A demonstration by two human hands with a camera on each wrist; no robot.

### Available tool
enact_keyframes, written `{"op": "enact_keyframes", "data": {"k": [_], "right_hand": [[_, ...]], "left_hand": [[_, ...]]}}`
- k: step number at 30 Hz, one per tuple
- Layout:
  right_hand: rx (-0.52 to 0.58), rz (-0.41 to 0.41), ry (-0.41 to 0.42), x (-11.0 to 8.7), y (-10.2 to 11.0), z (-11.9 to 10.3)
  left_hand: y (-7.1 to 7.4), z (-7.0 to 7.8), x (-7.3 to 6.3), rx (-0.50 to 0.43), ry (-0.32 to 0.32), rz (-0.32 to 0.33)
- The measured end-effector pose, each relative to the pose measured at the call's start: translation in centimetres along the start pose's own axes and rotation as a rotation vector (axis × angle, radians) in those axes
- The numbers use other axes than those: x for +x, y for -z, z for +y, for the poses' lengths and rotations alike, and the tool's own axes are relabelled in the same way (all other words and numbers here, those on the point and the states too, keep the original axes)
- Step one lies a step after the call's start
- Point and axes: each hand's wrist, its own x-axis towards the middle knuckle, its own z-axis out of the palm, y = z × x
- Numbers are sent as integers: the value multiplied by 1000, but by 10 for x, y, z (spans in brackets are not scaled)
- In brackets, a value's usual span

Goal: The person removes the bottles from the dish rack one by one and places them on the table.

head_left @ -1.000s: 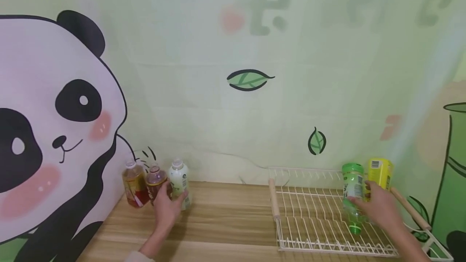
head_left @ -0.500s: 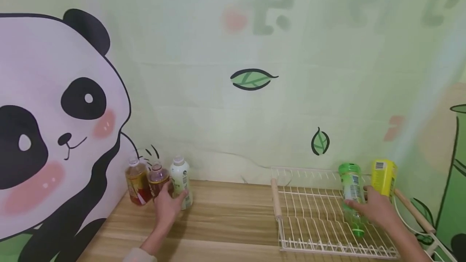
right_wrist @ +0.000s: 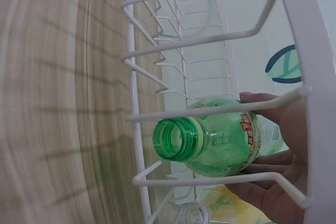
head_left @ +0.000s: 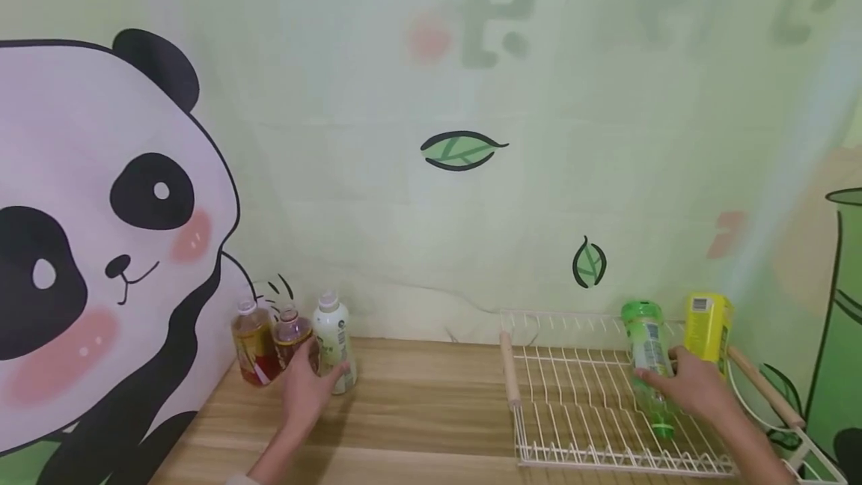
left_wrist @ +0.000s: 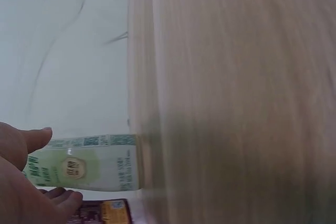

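In the head view my left hand [head_left: 305, 388] reaches round a white-and-green milk tea bottle [head_left: 334, 343], which stands upright on the wooden table. In the left wrist view its thumb [left_wrist: 38, 139] lies along one side and the fingers [left_wrist: 65, 201] along the other. A dark-red drink bottle [head_left: 291, 331] stands just left of it, partly behind the fingers. My right hand [head_left: 703, 388] grips a clear green bottle [head_left: 646, 350] upside down in the white wire rack [head_left: 572, 395]. Its uncapped mouth [right_wrist: 176, 139] points down at the rack's wires. Bottle and hand lean slightly.
A bottle of reddish drink [head_left: 256, 343] stands at the far left by the wall. Behind my right hand stands a yellow bottle [head_left: 707, 324] in the rack. Wooden handles [head_left: 509, 367] run along the rack's sides. Bare table [head_left: 424, 388] lies between bottles and rack.
The green bottle's raised base has tipped leftward while its mouth has shifted slightly right. The right hand stays on it. My left hand has stayed at the milk tea bottle.
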Motion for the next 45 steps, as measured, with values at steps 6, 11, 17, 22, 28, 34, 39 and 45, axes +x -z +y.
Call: {"op": "enact_keyframes", "data": {"k": [6, 11, 17, 22, 28, 34, 39, 45], "right_hand": [[43, 29, -16, -2, 1, -3], [68, 58, -23, -5, 1, -6], [49, 134, 6, -5, -1, -17], [32, 211, 93, -10, -6, -27], [50, 258, 216, -13, -6, -56], [49, 261, 327, -14, -8, -101], [13, 252, 413, -20, -15, -133], [-38, 252, 547, -30, -22, -163]], "left_hand": [[8, 9, -2, -15, -104, 39], [21, 21, -10, -22, -159, 70], [27, 38, -19, 45, -335, 252], [11, 60, -29, 52, -604, 324], [-11, 93, -37, 61, -705, 131], [-31, 125, -38, 117, -804, -45], [-40, 160, -45, 190, -961, -163], [-50, 204, -53, 314, -1127, -200]]}}
